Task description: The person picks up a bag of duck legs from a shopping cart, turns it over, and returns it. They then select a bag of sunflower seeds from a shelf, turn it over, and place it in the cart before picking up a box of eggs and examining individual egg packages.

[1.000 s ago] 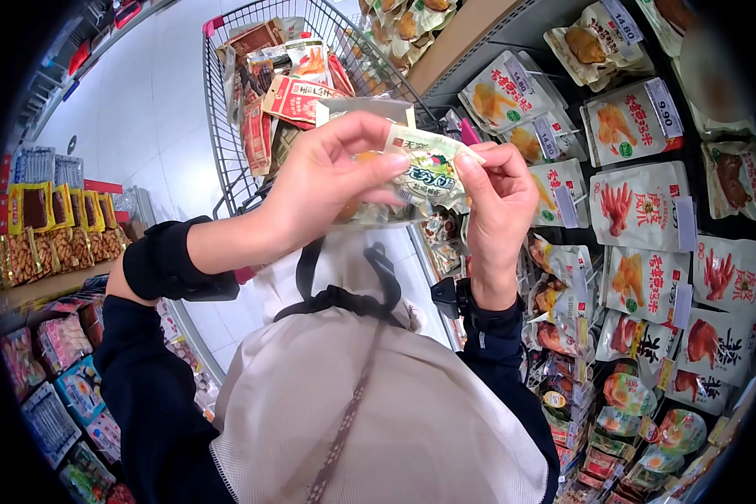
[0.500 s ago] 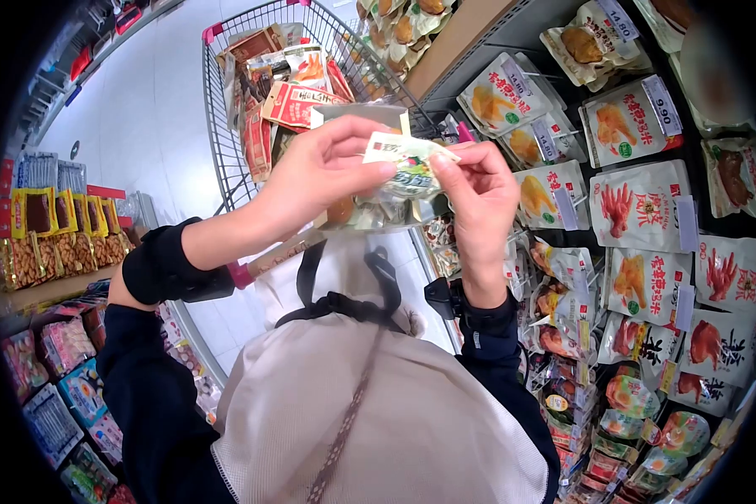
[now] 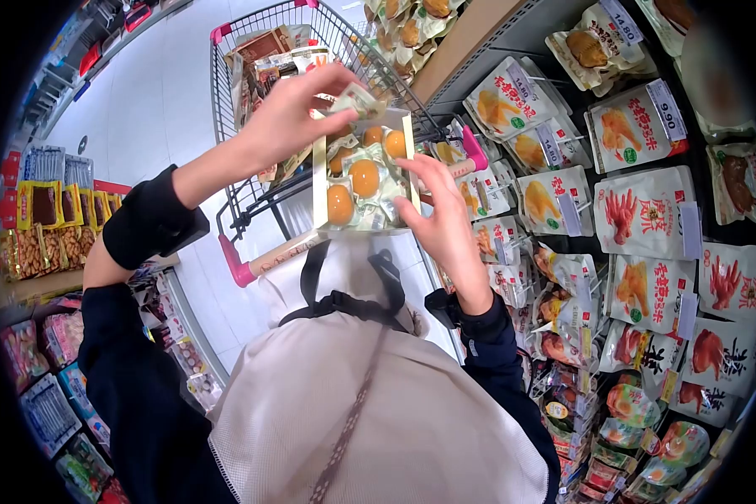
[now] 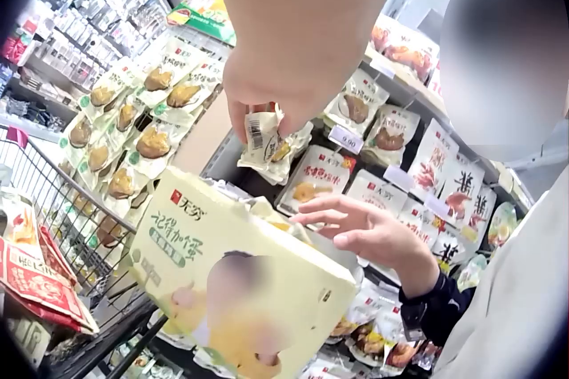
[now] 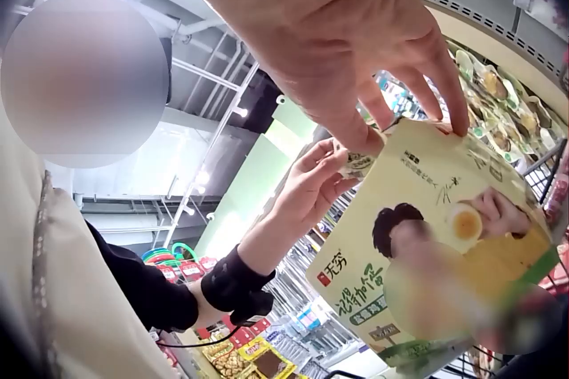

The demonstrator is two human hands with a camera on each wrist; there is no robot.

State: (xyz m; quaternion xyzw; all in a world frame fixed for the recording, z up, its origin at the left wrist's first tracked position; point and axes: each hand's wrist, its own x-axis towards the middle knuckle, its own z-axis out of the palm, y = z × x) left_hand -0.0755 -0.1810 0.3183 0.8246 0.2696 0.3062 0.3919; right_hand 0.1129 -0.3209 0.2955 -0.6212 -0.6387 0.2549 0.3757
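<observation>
My left hand [image 3: 307, 109] holds a small sealed egg packet [image 3: 359, 101] over the far left side of an open carton. The carton [image 3: 320, 181] is pale yellow, printed with egg pictures on its side. Several brown eggs in clear individual packets, such as this egg [image 3: 364, 178], fill it. My right hand [image 3: 441, 210] is at the carton's right edge, fingers extended and fingertips at the rim. In the left wrist view the packet [image 4: 265, 143] hangs below my left fingers, and the right hand [image 4: 378, 237] shows loosely spread fingers beside the carton [image 4: 231, 281].
Beyond the carton stands a shopping cart [image 3: 227, 134] with several snack bags in it; its handle [image 3: 290, 254] runs beneath the carton. Hanging packets [image 3: 634, 126] line the shelf at right. Yellow-edged snack packs [image 3: 40, 206] fill a shelf at left.
Both hands pinched the packet between them earlier. Now the right hand has let go and moved down to the carton's edge, while the left has moved the packet up and left. The carton's eggs are now exposed.
</observation>
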